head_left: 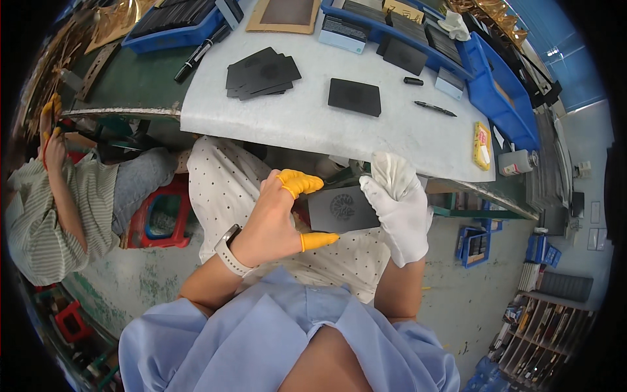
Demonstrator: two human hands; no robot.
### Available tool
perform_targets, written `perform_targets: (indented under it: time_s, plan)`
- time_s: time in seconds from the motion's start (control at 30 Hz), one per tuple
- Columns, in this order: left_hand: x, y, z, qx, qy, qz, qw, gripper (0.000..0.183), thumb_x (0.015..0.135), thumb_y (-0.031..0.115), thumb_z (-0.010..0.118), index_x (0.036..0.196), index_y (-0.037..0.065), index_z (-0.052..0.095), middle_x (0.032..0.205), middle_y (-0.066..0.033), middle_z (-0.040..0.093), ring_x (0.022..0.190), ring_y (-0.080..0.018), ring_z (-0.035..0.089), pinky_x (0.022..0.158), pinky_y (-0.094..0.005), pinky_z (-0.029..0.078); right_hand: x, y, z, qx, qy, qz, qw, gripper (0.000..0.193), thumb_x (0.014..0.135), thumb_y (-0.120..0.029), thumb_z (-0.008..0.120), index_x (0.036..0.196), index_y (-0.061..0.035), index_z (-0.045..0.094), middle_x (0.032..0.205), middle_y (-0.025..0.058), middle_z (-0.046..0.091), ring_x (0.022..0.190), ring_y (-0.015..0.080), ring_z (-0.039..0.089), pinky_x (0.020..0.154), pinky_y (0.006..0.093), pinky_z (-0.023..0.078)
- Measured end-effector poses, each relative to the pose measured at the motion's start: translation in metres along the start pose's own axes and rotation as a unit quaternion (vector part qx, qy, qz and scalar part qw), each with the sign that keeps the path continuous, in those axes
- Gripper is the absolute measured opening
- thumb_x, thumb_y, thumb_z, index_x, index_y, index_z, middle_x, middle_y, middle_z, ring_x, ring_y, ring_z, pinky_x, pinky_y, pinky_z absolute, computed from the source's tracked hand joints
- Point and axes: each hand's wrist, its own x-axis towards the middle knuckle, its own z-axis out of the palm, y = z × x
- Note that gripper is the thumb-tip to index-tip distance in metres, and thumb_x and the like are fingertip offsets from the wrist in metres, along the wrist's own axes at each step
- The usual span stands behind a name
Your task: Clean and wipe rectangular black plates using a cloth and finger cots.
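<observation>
Over my lap I hold a black card (345, 209) with a round engraved-looking pattern on its face. My left hand (277, 219), with yellow finger cots on the thumb and fingers, grips it by its upper and lower edges at the left end. At the card's right end is my right hand (400, 219) in a white glove, its thumb against the card. A crumpled white cloth (394, 173) is bunched in that gloved hand. On the table ahead lie a neat black card stack (354, 97) and a fanned pile of black cards (262, 73).
The white-covered table (261, 124) carries a pen (435, 108), a marker cap (413, 81), a yellow packet (482, 146) and blue trays (503, 98). A marker (194, 60) lies at the left. Another person (72, 202) sits to the left near a red stool (160, 219).
</observation>
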Motion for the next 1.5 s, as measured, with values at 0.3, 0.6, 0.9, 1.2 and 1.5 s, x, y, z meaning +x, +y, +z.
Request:
perform_targets:
  time_s: [0.3, 0.6, 0.9, 1.2, 1.5]
  plan:
    - [-0.001, 0.004, 0.008, -0.030, 0.012, -0.018, 0.999, 0.084, 0.055, 0.024, 0.086, 0.126, 0.005, 0.046, 0.101, -0.0065, 0.053, 0.084, -0.0231, 0.043, 0.079, -0.0337, 0.037, -0.001, -0.001, 0.007, -0.433, -0.029, -0.200, 0.878, 0.055, 0.071, -0.019, 0.078, 0.114, 0.0023, 0.051, 0.098, 0.0090, 0.058, 0.083, 0.0136, 0.056, 0.074, 0.0272, 0.048]
    - [-0.002, -0.001, 0.010, -0.015, 0.029, 0.004, 0.999, 0.086, 0.054, 0.019, 0.087, 0.128, 0.008, 0.045, 0.100, -0.0039, 0.054, 0.081, -0.0183, 0.043, 0.077, -0.0308, 0.038, 0.021, 0.005, -0.027, -0.226, 0.186, -0.139, 0.946, 0.036, 0.083, -0.006, 0.065, 0.116, 0.0030, 0.054, 0.101, 0.0073, 0.064, 0.078, 0.0127, 0.059, 0.070, 0.0266, 0.048]
    - [-0.002, -0.004, 0.009, -0.018, 0.035, -0.022, 0.999, 0.084, 0.056, 0.024, 0.086, 0.128, 0.006, 0.044, 0.101, -0.0050, 0.053, 0.084, -0.0212, 0.043, 0.077, -0.0321, 0.036, -0.001, -0.015, -0.010, -0.061, 0.184, 0.004, 0.981, 0.031, 0.084, -0.001, 0.064, 0.114, -0.0008, 0.054, 0.099, 0.0019, 0.061, 0.061, 0.0002, 0.048, 0.048, 0.0158, 0.038]
    - [0.002, -0.006, 0.009, 0.011, 0.044, -0.069, 0.997, 0.081, 0.055, 0.026, 0.086, 0.124, 0.005, 0.048, 0.100, -0.0065, 0.056, 0.085, -0.0220, 0.045, 0.080, -0.0340, 0.036, -0.012, -0.003, -0.021, -0.482, -0.080, -0.318, 0.812, 0.041, 0.063, -0.012, 0.079, 0.100, -0.0098, 0.061, 0.087, 0.0002, 0.065, 0.063, 0.0234, 0.053, 0.062, 0.0315, 0.046]
    - [-0.005, -0.007, 0.020, -0.130, 0.086, -0.068, 0.986, 0.098, 0.057, 0.025, 0.086, 0.136, 0.004, 0.033, 0.115, -0.0128, 0.052, 0.100, -0.0259, 0.048, 0.093, -0.0377, 0.035, -0.007, 0.024, -0.012, -0.445, 0.010, -0.372, 0.815, 0.030, 0.076, 0.003, 0.064, 0.103, -0.0085, 0.059, 0.087, 0.0052, 0.066, 0.063, 0.0182, 0.055, 0.051, 0.0296, 0.046]
